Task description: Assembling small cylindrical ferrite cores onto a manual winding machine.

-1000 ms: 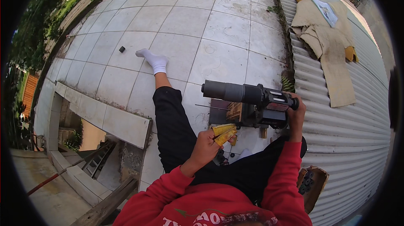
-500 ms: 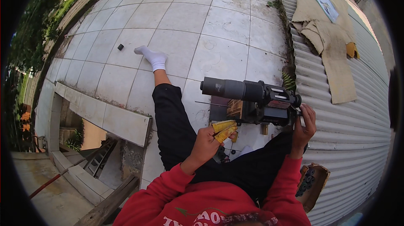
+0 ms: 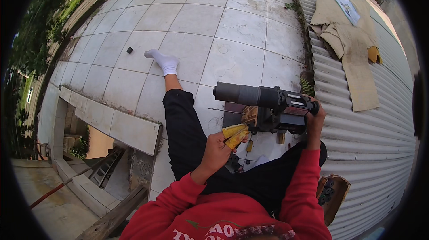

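Observation:
In my closed left hand [image 3: 217, 151] is a worn, folded yellow cloth-like piece [image 3: 235, 135], held just below the near side of a black scope-like device [image 3: 246, 95]. The device lies crosswise before me, its long dark grey barrel pointing left. At its right end my right hand [image 3: 316, 119] curls around the rear, by a round black knob [image 3: 314, 106]; part of the fingers is hidden behind the body. A dark board with a wooden part [image 3: 250, 115] shows under the barrel, and a thin rod [image 3: 220, 109] sticks out to the left.
My legs in black trousers [image 3: 181, 119] spread either side over white floor tiles [image 3: 187, 18]. A small black block [image 3: 129, 50] lies far left. Corrugated roofing [image 3: 366, 137] borders the right, with a cardboard box [image 3: 339, 195] of dark round parts and beige sacking [image 3: 357, 70]. A stair opening [image 3: 107, 168] drops at lower left.
My right hand has moved up and forward from the device's rear near corner to wrap around its right end. The left hand with the yellow piece has shifted slightly left.

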`<state>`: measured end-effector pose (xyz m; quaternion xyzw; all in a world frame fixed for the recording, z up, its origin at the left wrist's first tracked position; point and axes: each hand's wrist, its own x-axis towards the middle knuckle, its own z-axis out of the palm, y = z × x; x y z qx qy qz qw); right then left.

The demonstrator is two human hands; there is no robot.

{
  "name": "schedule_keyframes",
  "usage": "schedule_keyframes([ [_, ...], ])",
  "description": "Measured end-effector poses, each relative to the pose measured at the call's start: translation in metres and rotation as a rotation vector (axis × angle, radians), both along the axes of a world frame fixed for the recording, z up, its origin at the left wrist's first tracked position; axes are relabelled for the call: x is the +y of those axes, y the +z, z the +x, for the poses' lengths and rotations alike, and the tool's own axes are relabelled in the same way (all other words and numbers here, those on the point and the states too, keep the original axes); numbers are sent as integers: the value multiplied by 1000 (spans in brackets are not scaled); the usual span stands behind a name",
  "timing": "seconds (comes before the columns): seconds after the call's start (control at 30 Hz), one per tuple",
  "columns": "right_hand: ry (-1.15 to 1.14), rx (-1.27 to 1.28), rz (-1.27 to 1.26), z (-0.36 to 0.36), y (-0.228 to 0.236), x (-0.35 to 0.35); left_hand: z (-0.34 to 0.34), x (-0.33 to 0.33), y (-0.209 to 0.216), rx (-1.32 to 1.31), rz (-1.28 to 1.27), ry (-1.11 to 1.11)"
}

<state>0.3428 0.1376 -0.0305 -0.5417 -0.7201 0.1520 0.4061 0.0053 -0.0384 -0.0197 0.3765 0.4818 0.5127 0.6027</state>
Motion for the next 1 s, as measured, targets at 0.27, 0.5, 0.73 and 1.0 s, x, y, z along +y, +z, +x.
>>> schedule_keyframes([
  [0.27,-4,-102,2,13,-22,-37,0,3,-3,-37,32,24],
  [0.5,-9,-87,-15,4,0,-64,-3,11,8,20,52,14],
  [0.73,0,-86,-107,7,18,-72,-8,32,19,11,100,29],
  [1.0,-10,-131,-200,8,41,-85,-4,40,24,-8,102,48],
])
